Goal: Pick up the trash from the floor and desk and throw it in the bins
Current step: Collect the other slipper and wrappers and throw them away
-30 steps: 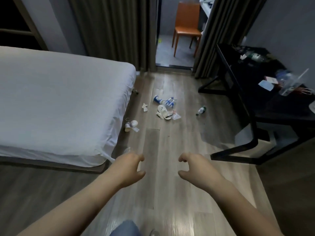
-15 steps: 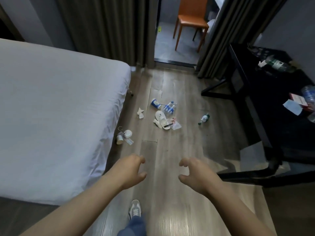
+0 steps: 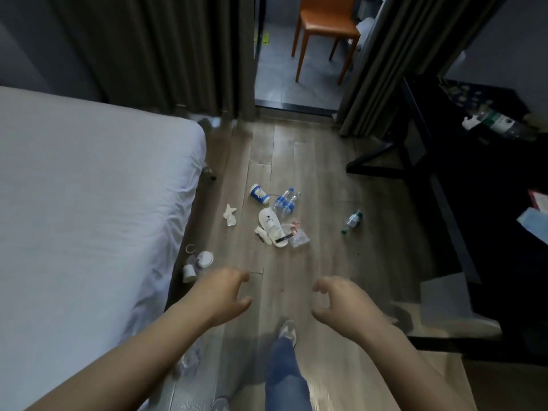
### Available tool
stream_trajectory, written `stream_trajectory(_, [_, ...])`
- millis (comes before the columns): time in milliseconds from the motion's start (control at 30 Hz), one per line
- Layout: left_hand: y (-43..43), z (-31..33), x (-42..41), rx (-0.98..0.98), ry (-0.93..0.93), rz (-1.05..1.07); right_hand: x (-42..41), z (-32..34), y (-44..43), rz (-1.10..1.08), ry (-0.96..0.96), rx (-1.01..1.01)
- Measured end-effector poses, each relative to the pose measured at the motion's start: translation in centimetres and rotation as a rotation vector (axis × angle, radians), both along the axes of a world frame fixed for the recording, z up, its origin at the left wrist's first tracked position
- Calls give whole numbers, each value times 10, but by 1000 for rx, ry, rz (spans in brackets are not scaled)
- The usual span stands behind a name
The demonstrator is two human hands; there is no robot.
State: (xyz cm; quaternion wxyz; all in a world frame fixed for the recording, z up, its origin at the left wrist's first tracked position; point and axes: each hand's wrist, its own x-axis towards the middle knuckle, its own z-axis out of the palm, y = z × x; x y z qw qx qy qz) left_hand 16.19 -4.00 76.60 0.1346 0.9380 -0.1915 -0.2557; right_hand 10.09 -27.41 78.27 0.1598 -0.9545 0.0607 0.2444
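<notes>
Trash lies scattered on the wooden floor ahead: a blue-and-white paper cup (image 3: 259, 194), blue-labelled water bottles (image 3: 286, 201), a crumpled tissue (image 3: 229, 214), a white slipper (image 3: 270, 227), a clear wrapper (image 3: 297, 235) and a small green-capped bottle (image 3: 352, 221). By the bed edge sit a white lid (image 3: 205, 258) and a small white cup (image 3: 188, 273). My left hand (image 3: 221, 295) and my right hand (image 3: 341, 301) hover empty above the floor, fingers curled apart, well short of the trash. On the black desk (image 3: 474, 179) lie a plastic bottle (image 3: 501, 123) and papers (image 3: 535, 223).
A white bed (image 3: 89, 218) fills the left side. Dark curtains (image 3: 166, 54) frame a doorway with an orange chair (image 3: 326, 28) beyond it. The desk's black frame (image 3: 373, 160) juts onto the floor at right. My leg and shoe (image 3: 286, 333) are below my hands.
The view has advanced toward the trash, which now looks nearer and larger. My right foot has stepped forward. Both hands keep the same empty, curled pose.
</notes>
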Motion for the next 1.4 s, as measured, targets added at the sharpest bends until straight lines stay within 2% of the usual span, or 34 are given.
stream_trajectory(433, [-117,-43,180,23,95,123,206,-42,-131,33,30,8])
stream_trajectory(667, [-145,-110,286,65,152,95,299,-100,-156,-68,33,32])
stream_trajectory(833, [-169,-184,355,71,178,84,357,-173,-172,-143,98,19])
stream_trajectory(1033, [-192,-291,397,55,209,128,401,-280,-197,-141,161,15])
stream_trajectory(1400, [-222,-564,419,89,209,192,446,-550,-244,-51,182,10])
